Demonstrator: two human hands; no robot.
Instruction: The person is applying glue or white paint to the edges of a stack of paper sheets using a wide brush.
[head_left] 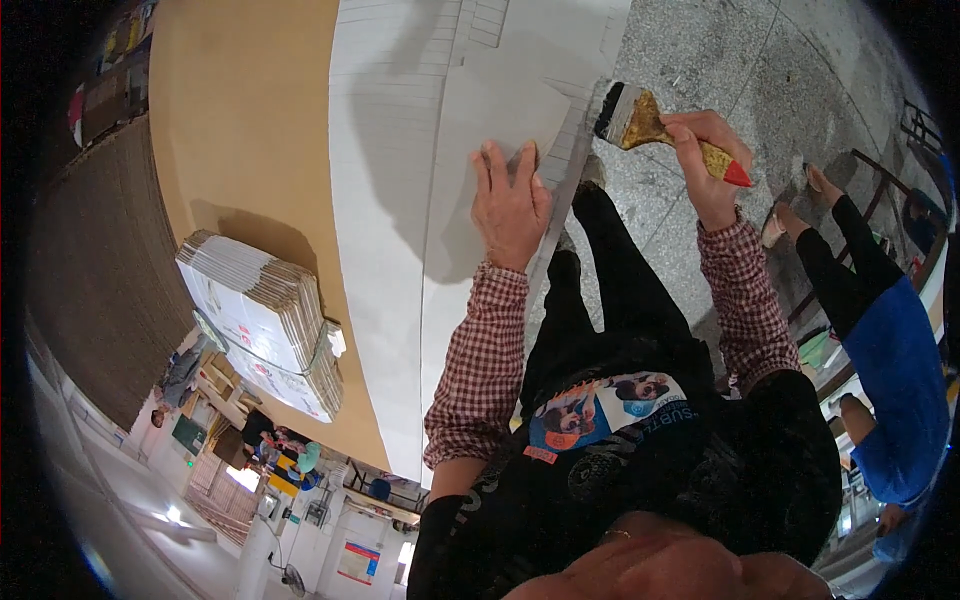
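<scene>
Two hands at work, your left hand (510, 205) flat with fingers spread on the white sheets (440, 130) on the desk (250, 130), your right hand (705, 160) closed around a paintbrush (655, 128) just past the sheets' edge, bundled flat cartons (265, 320) lying well apart.

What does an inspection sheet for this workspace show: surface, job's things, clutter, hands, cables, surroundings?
Surface: tan table bearing white sheets.
Job's things: brush, bristles off the sheets' edge.
Clutter: bundle of flat cartons on the table.
Hands: left hand flat on the sheets; right hand grips the brush handle.
Cables: nothing seen.
Surroundings: speckled floor; a person in blue at the right.
</scene>
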